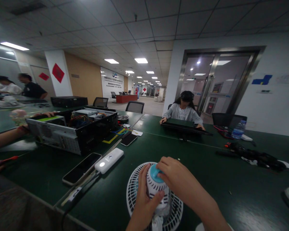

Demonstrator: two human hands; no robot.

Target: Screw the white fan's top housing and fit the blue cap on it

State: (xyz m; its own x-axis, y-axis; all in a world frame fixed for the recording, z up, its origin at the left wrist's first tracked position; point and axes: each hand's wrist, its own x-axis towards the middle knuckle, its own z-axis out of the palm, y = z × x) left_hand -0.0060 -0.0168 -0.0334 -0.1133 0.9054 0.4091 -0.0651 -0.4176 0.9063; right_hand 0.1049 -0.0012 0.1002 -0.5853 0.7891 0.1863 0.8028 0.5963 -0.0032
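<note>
A small white desk fan (135, 195) lies face down on the dark green table (207, 179), its round grille flat and its motor housing pointing up. My left hand (144, 202) is wrapped round the side of the white motor housing (154, 187). My right hand (175, 175) is closed over the blue cap (155, 170) on top of that housing, fingers pressed on it.
A white power bank (109, 160) and a phone (82, 168) lie left of the fan. An open computer case (72, 130) stands further left, with another person's arm (4, 136) beside it. Opposite, a person sits at a black device (183, 127). Cables (255, 155) and a bottle (238, 129) lie at right.
</note>
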